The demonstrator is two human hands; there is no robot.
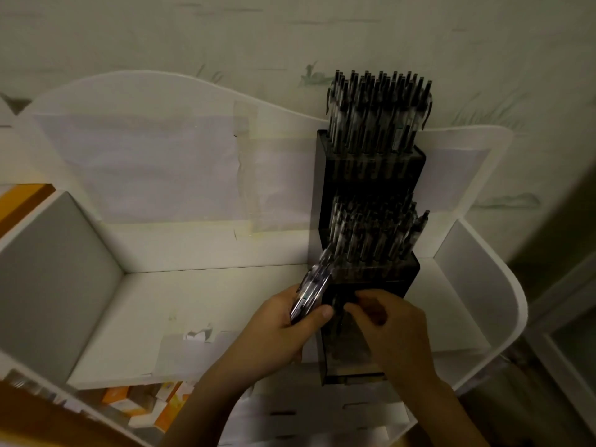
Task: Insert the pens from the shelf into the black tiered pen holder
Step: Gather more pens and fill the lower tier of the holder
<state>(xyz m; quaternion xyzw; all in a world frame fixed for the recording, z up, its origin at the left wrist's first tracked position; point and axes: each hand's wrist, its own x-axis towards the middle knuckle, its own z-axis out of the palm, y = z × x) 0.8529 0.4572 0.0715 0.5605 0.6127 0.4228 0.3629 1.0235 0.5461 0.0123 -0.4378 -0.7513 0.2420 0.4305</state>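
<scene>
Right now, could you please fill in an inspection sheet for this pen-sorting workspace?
Surface: white shelf, taped paper patches on its floor and back panel.
Job's things: black tiered pen holder at the shelf's right; top and middle tiers packed with pens; lowest tier mostly hidden by the hands.
Clutter: orange and white boxes on the level below.
Grippers: left hand grips a bundle of pens; right hand pinches something dark at the lowest tier, too dim to identify.
Cables: nothing seen.
Surroundings: pale patterned wall behind.

Dim light over a pale streaked wall (322, 33), white shelf unit (180, 304) against it, taped paper sheets (145, 169) covering its back panel.
</scene>
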